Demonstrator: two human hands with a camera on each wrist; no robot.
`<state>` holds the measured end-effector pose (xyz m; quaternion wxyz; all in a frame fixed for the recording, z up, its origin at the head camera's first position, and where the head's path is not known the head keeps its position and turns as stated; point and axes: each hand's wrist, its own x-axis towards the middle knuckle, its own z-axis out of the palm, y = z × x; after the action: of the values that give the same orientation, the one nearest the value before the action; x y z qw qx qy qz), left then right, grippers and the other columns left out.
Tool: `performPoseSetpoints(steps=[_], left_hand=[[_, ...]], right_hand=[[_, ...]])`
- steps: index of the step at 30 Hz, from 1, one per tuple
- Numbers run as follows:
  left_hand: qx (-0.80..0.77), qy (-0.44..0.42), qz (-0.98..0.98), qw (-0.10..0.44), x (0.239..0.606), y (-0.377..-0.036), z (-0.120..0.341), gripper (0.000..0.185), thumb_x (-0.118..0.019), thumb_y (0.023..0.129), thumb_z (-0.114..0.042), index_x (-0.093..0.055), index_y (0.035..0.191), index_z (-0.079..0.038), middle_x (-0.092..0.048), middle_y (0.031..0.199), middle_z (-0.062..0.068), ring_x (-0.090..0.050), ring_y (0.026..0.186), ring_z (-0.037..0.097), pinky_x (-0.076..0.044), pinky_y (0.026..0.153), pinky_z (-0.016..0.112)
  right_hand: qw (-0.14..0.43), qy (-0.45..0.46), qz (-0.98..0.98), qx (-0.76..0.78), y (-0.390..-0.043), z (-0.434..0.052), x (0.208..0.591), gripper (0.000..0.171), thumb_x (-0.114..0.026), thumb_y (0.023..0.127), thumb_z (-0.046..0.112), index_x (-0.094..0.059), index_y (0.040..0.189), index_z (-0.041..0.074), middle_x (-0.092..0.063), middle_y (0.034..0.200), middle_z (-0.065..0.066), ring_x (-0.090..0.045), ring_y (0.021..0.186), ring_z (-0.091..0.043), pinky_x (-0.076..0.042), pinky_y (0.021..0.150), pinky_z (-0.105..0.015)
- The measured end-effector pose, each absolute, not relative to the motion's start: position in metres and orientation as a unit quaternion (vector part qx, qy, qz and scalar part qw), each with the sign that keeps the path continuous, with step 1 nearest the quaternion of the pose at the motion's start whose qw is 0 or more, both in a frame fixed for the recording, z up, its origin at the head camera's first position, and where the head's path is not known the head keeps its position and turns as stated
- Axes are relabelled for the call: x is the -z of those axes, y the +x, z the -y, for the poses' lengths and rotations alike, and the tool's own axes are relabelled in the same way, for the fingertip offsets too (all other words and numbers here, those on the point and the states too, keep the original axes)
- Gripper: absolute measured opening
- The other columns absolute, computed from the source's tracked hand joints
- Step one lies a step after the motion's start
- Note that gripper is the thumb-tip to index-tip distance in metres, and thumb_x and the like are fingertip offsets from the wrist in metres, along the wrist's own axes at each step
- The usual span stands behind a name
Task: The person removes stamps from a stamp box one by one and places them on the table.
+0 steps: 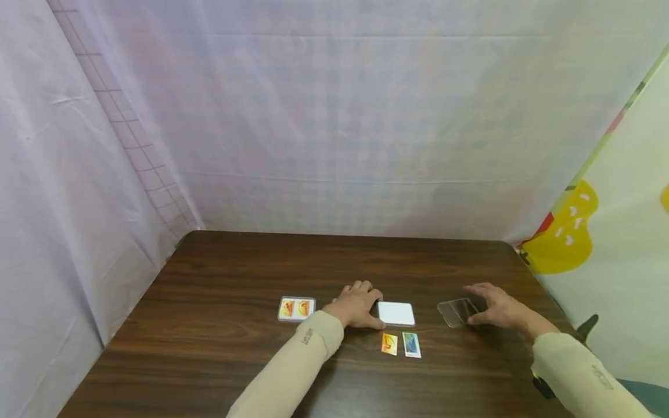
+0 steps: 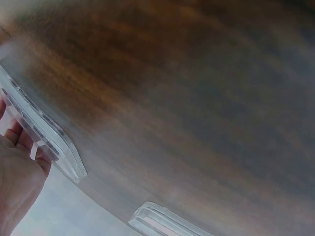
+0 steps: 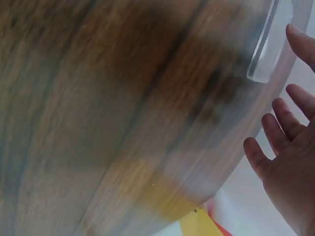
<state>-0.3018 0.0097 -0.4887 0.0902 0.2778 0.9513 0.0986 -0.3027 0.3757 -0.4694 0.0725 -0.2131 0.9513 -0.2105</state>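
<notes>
My left hand (image 1: 358, 306) rests on the dark wooden table (image 1: 235, 360), its thumb side against a white stack of cards (image 1: 396, 313). In the left wrist view the fingers (image 2: 17, 142) lie against a clear plastic edge (image 2: 47, 135). My right hand (image 1: 495, 309) is spread flat, fingertips touching a clear plastic lid (image 1: 456, 312). The right wrist view shows those straight fingers (image 3: 275, 128) near a clear edge (image 3: 266, 46). Two picture cards, one orange (image 1: 389, 343) and one blue-green (image 1: 412, 345), lie face up in front of the white stack.
A clear case holding orange cards (image 1: 296, 309) lies left of my left hand. Pale curtains close the left and back sides. A white sheet with yellow shapes (image 1: 569, 232) hangs at the right. Another clear piece (image 2: 162, 221) shows in the left wrist view.
</notes>
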Motion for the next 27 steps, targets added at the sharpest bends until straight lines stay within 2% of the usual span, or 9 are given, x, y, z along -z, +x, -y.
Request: performPoseSetpoints(steps=[6, 12, 16, 21, 27], left_hand=[[-0.101, 0.282, -0.949, 0.095, 0.491, -0.303, -0.012, 0.065, -0.067, 0.085, -0.062, -0.052, 0.138, -0.027, -0.044, 0.136, -0.003, -0.037, 0.129, 0.016, -0.03, 0.107, 0.034], [-0.101, 0.279, -0.951, 0.089, 0.492, -0.302, -0.013, 0.064, -0.068, 0.085, -0.061, -0.052, 0.137, -0.027, -0.044, 0.135, -0.003, -0.038, 0.128, 0.016, -0.03, 0.107, 0.034], [-0.112, 0.272, -0.952, 0.091, 0.491, -0.302, -0.013, 0.063, -0.069, 0.084, -0.06, -0.053, 0.136, -0.027, -0.045, 0.135, -0.003, -0.038, 0.127, 0.017, -0.032, 0.105, 0.035], [-0.142, 0.259, -0.949, 0.106, 0.489, -0.303, -0.011, 0.071, -0.064, 0.084, -0.067, -0.054, 0.139, -0.024, -0.044, 0.139, -0.001, -0.038, 0.13, 0.019, -0.032, 0.108, 0.038], [-0.176, 0.258, -0.945, 0.096, 0.485, -0.304, -0.008, 0.072, -0.064, 0.087, -0.063, -0.052, 0.142, -0.017, -0.048, 0.139, 0.002, -0.04, 0.132, 0.02, -0.027, 0.113, 0.04]], right_hand=[[0.105, -0.2, -0.954, 0.199, -0.301, -0.377, 0.475, 0.077, -0.086, 0.073, 0.015, -0.049, 0.134, -0.013, -0.041, 0.133, -0.04, -0.037, 0.121, -0.06, -0.034, 0.095, -0.069], [0.101, -0.216, -0.955, 0.176, -0.302, -0.378, 0.474, 0.07, -0.085, 0.074, 0.016, -0.054, 0.13, -0.013, -0.048, 0.126, -0.036, -0.044, 0.117, -0.057, -0.038, 0.093, -0.066], [0.094, -0.227, -0.955, 0.164, -0.304, -0.379, 0.473, 0.066, -0.087, 0.074, 0.022, -0.059, 0.123, -0.011, -0.055, 0.119, -0.03, -0.051, 0.111, -0.05, -0.041, 0.092, -0.062], [0.092, -0.202, -0.959, 0.177, -0.304, -0.377, 0.472, 0.062, -0.086, 0.074, 0.035, -0.063, 0.115, -0.007, -0.064, 0.109, -0.017, -0.06, 0.101, -0.036, -0.046, 0.089, -0.056], [0.07, -0.171, -0.96, 0.208, -0.303, -0.358, 0.469, 0.069, -0.083, 0.077, 0.044, -0.06, 0.119, -0.006, -0.065, 0.111, -0.017, -0.061, 0.099, -0.032, -0.048, 0.086, -0.054]])
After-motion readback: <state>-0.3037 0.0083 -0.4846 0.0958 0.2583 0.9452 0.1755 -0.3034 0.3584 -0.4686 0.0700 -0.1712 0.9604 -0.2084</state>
